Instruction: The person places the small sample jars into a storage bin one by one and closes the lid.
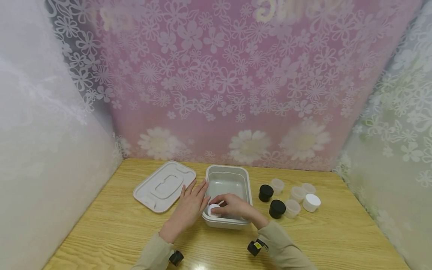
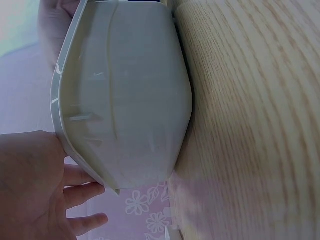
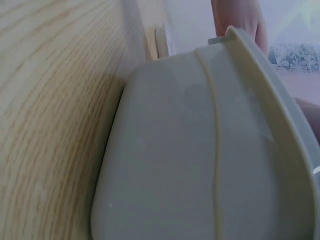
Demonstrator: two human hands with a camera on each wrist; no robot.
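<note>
The right hand (image 1: pixel 233 205) is pinching a white jar (image 1: pixel 212 208) inside the tub (image 1: pixel 226 224), near-left, apparently placing it; the left hand (image 1: pixel 188 204), spread, is touching the tub's left side; gentle release seems called for next.

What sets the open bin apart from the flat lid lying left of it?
The bin is deep and walled, while the flat lid is shallow with molded recesses. The bin stands roughly square to the person; the flat lid lies turned at an angle. The right hand holds a white-topped jar at the bin, not at the flat lid. Both are pale, rectangular and round-cornered.
</note>
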